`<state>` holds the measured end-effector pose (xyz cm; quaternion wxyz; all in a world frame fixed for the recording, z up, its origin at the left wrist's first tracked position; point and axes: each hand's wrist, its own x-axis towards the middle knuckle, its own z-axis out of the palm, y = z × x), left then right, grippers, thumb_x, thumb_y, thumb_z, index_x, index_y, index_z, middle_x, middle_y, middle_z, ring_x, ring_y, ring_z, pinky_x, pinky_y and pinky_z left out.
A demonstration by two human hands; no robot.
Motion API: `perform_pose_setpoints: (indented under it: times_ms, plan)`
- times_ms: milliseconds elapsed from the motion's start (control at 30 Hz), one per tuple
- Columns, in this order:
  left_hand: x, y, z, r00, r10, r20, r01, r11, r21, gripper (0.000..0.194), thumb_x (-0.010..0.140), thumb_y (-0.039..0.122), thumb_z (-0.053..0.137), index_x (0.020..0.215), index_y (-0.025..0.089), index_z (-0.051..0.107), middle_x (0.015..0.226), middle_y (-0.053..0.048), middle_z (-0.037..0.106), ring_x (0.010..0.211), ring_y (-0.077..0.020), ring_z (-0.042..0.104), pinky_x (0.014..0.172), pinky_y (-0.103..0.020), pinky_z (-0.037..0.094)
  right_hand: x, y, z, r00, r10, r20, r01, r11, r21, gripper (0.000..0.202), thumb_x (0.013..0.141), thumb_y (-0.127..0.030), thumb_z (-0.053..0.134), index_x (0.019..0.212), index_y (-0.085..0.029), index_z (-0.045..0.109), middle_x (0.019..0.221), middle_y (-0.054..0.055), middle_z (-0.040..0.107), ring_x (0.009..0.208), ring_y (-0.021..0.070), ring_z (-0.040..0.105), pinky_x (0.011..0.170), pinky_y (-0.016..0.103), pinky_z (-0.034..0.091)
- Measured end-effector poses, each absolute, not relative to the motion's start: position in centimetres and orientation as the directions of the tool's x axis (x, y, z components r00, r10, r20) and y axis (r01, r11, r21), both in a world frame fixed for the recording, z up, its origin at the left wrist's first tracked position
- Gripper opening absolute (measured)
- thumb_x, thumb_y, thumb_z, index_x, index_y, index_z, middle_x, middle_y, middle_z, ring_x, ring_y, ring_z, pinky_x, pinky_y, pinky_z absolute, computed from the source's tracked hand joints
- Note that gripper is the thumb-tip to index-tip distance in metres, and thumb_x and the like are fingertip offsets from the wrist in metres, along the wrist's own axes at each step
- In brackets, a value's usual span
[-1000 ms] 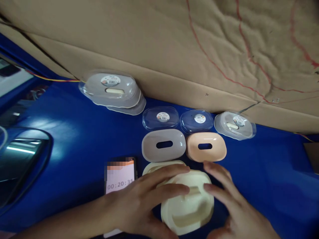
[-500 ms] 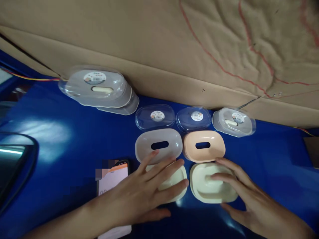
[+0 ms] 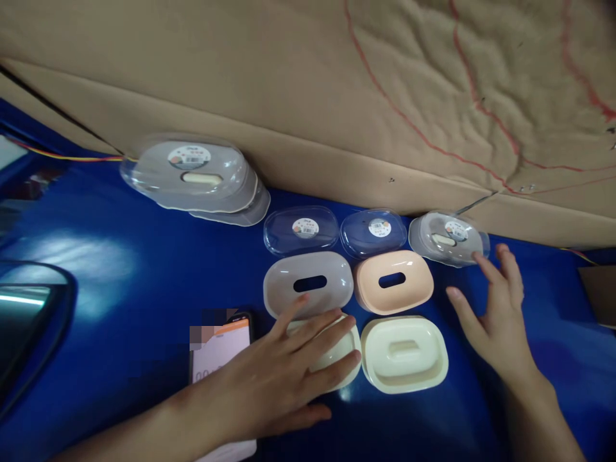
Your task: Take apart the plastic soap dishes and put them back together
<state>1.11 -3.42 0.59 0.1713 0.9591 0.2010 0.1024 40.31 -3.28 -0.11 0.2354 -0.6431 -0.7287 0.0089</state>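
Currently, your spread right hand (image 3: 503, 327), nearer than your spread left hand (image 3: 283, 372), has the clear-covered container (image 3: 450, 242) ahead-left, long axis roughly following the table's (image 3: 192, 276) rear edge.

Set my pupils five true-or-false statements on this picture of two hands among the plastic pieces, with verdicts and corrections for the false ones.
1. The grey piece and the peach piece each have a long slot. True.

2. The right hand grips the peach piece. False: its fingers are spread, apart from that piece.

3. The left hand covers part of a cream piece. True.

4. The phone lies to the right of both hands. False: it lies at the left, partly hidden by the left arm.

5. The clear lid behind the grey piece carries a round label. True.
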Motion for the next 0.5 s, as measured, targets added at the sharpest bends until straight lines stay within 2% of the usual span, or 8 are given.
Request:
perform_pose_setpoints:
  times_ms: [67,133,233,300,400,500]
  plan:
    - [1.1,-3.5,0.6,0.903,0.410,0.125,0.342,-0.865,0.367,0.081,0.084,0.038,0.091,0.155,0.025,0.054,0.167,-0.018,0.051,0.153,-0.0392,0.050,0.135,-0.068,0.001,41.0,-2.1,-1.5,-0.028,0.945,0.325,0.952,0.124,-0.279,0.078,0.106,-0.050,0.061,0.172,-0.026,0.027,0.182,0.017,0.019,0.167,0.0469,0.019,0.128,0.078,0.023]
    - [1.2,-3.6,0.5,0.903,0.410,0.126,0.350,-0.874,0.338,0.074,0.089,0.043,0.088,0.154,0.027,0.055,0.168,-0.016,0.051,0.154,-0.0372,0.049,0.134,-0.066,-0.003,41.5,-1.5,-2.3,-0.006,0.950,0.313,0.965,0.088,-0.247,0.081,0.105,-0.058,0.059,0.172,-0.025,0.027,0.179,0.021,0.026,0.165,0.0487,0.025,0.125,0.079,0.027]
    - [1.3,-3.7,0.2,0.897,0.418,0.142,0.369,-0.887,0.278,0.060,0.099,0.051,0.077,0.152,0.029,0.057,0.169,-0.013,0.051,0.154,-0.0326,0.048,0.135,-0.061,-0.008,41.6,-1.5,-2.3,0.064,0.925,0.373,0.970,0.029,-0.240,0.078,0.100,-0.068,0.063,0.162,-0.025,0.044,0.164,0.021,0.047,0.154,0.0474,0.044,0.122,0.076,0.034]
    - [1.3,-3.7,0.0,0.896,0.418,0.151,0.377,-0.895,0.240,0.059,0.101,0.052,0.075,0.153,0.029,0.058,0.169,-0.012,0.051,0.155,-0.0317,0.048,0.135,-0.059,-0.012,41.7,-1.7,-2.0,0.112,0.896,0.429,0.962,0.010,-0.271,0.078,0.094,-0.070,0.071,0.154,-0.024,0.053,0.151,0.021,0.055,0.146,0.0460,0.050,0.120,0.074,0.039]
    - [1.3,-3.7,0.0,0.892,0.423,0.162,0.392,-0.900,0.189,0.065,0.098,0.054,0.078,0.154,0.028,0.057,0.169,-0.011,0.051,0.154,-0.0328,0.048,0.135,-0.059,-0.012,42.2,-1.8,-1.9,0.124,0.869,0.480,0.944,0.046,-0.327,0.089,0.085,-0.070,0.082,0.154,-0.023,0.052,0.153,0.021,0.049,0.150,0.0464,0.044,0.119,0.071,0.043]
    - [1.3,-3.6,0.2,0.880,0.443,0.170,0.416,-0.893,0.173,0.067,0.097,0.056,0.079,0.154,0.029,0.057,0.168,-0.011,0.052,0.153,-0.0332,0.049,0.137,-0.061,0.002,43.2,-1.5,-2.5,0.085,0.892,0.445,0.927,0.093,-0.363,0.102,0.083,-0.071,0.083,0.163,-0.023,0.041,0.168,0.023,0.033,0.161,0.0479,0.029,0.122,0.073,0.040]
